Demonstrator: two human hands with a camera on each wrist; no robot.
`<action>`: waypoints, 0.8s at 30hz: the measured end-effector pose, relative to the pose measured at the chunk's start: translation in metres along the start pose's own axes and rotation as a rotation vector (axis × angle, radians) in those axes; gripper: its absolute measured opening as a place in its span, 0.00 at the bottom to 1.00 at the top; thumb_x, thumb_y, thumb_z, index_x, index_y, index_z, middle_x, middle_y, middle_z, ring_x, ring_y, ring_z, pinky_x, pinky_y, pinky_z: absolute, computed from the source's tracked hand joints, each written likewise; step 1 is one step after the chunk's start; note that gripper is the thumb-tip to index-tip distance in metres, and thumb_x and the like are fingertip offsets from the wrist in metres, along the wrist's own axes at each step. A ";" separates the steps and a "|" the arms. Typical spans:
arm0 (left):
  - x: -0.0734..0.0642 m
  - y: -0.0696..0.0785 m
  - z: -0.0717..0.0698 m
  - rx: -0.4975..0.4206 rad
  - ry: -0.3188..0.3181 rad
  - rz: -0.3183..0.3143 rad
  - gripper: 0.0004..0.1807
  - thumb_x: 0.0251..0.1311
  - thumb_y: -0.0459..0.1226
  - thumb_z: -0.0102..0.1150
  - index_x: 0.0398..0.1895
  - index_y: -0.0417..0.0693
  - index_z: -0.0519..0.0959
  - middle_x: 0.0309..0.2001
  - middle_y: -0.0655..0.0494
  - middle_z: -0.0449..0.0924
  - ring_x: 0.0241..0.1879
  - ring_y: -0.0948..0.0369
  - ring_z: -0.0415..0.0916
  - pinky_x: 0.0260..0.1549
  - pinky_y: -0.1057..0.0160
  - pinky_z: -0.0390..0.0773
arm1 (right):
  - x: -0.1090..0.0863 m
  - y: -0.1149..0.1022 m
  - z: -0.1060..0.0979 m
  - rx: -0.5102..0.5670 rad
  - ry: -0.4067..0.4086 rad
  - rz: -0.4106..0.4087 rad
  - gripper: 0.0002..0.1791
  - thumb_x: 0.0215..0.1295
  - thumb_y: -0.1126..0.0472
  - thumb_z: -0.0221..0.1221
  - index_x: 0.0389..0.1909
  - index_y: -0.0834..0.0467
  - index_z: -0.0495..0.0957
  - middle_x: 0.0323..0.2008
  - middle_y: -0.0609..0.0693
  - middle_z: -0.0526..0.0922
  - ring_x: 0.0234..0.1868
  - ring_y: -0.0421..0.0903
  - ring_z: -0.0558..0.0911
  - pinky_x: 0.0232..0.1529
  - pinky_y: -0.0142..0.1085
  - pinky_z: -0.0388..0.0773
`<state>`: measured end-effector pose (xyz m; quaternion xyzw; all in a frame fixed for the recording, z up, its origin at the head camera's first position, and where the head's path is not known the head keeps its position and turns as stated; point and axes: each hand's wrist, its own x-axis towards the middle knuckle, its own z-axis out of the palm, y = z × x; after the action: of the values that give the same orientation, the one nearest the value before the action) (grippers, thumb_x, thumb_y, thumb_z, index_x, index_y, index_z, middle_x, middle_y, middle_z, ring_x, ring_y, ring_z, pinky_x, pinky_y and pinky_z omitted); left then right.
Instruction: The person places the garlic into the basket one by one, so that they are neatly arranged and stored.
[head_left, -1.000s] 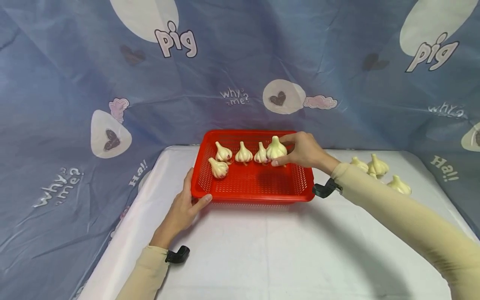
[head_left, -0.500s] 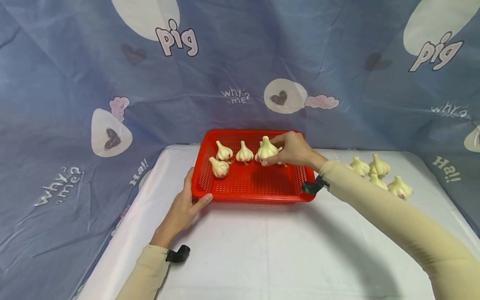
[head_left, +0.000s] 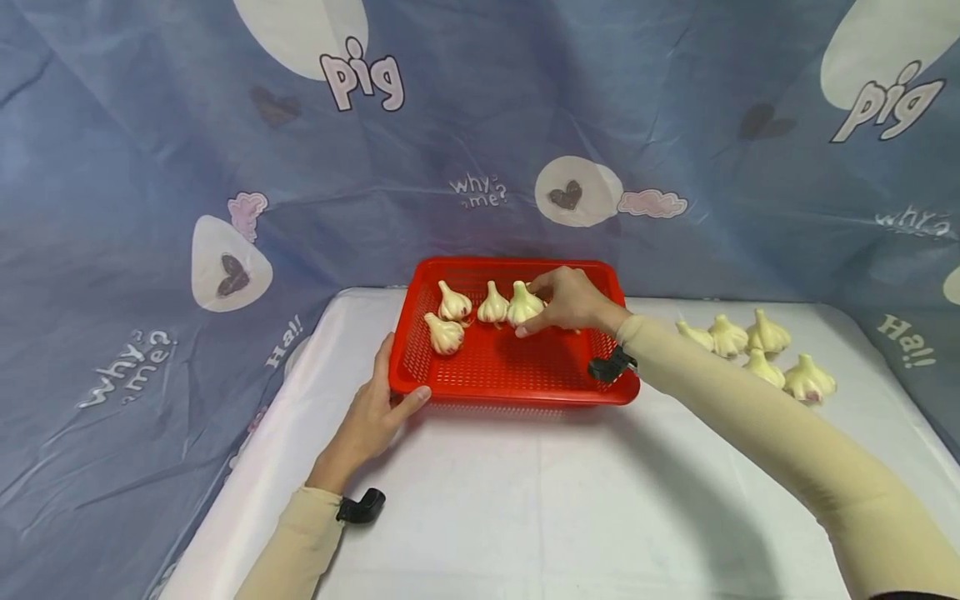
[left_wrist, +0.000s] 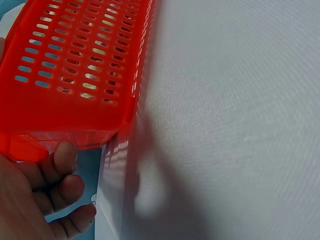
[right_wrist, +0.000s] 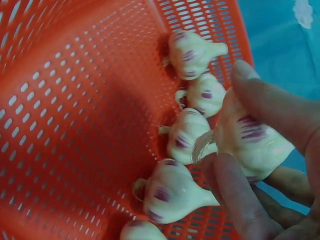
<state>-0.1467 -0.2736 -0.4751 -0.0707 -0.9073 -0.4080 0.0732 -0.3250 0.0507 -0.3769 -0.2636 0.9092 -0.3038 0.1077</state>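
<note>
My right hand pinches a garlic bulb between thumb and fingers, over the back part of a red plastic basket. In the right wrist view, this bulb hangs tilted above a row of purple-streaked garlic bulbs lying along the basket's wall, among them one bulb with a long stem. Two others, a rear bulb and a front bulb, lie at the basket's left end. My left hand grips the basket's front left corner, thumb over the rim, fingers curled outside it.
Several more garlic bulbs lie in a cluster on the white tablecloth, right of the basket. Behind the table hangs a blue printed cloth. Each wrist wears a black band-mounted camera.
The right hand has carried its garlic bulb leftward along the row and slightly lower, while the left hand keeps its hold on the basket corner. More of the right-hand cluster shows.
</note>
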 end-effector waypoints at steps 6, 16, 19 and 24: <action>0.000 0.001 0.000 -0.009 0.002 -0.001 0.58 0.70 0.53 0.66 0.88 0.55 0.37 0.74 0.37 0.72 0.70 0.42 0.75 0.71 0.35 0.69 | 0.013 -0.004 0.016 -0.125 -0.045 0.001 0.43 0.45 0.37 0.83 0.58 0.60 0.87 0.46 0.52 0.90 0.45 0.51 0.85 0.47 0.44 0.81; -0.001 0.001 0.001 0.004 0.009 -0.004 0.58 0.69 0.54 0.65 0.88 0.53 0.38 0.75 0.36 0.70 0.71 0.40 0.74 0.71 0.34 0.69 | 0.025 -0.008 0.030 -0.209 -0.086 0.004 0.40 0.43 0.33 0.81 0.52 0.55 0.89 0.40 0.46 0.90 0.41 0.48 0.83 0.44 0.44 0.81; -0.001 0.001 0.000 0.016 0.012 -0.006 0.57 0.70 0.55 0.65 0.88 0.53 0.37 0.75 0.35 0.70 0.71 0.39 0.74 0.70 0.34 0.69 | 0.029 -0.007 0.035 -0.214 -0.091 0.007 0.39 0.43 0.33 0.82 0.51 0.54 0.90 0.40 0.46 0.90 0.40 0.47 0.82 0.43 0.44 0.81; -0.002 0.002 0.000 0.023 0.008 -0.020 0.58 0.70 0.56 0.65 0.88 0.56 0.37 0.75 0.35 0.71 0.70 0.39 0.74 0.70 0.34 0.69 | 0.033 -0.008 0.043 -0.208 -0.101 0.001 0.38 0.39 0.34 0.84 0.49 0.53 0.90 0.36 0.46 0.88 0.39 0.48 0.80 0.41 0.42 0.76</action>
<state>-0.1448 -0.2729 -0.4739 -0.0593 -0.9123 -0.3985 0.0737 -0.3340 0.0063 -0.4072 -0.2879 0.9293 -0.1942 0.1257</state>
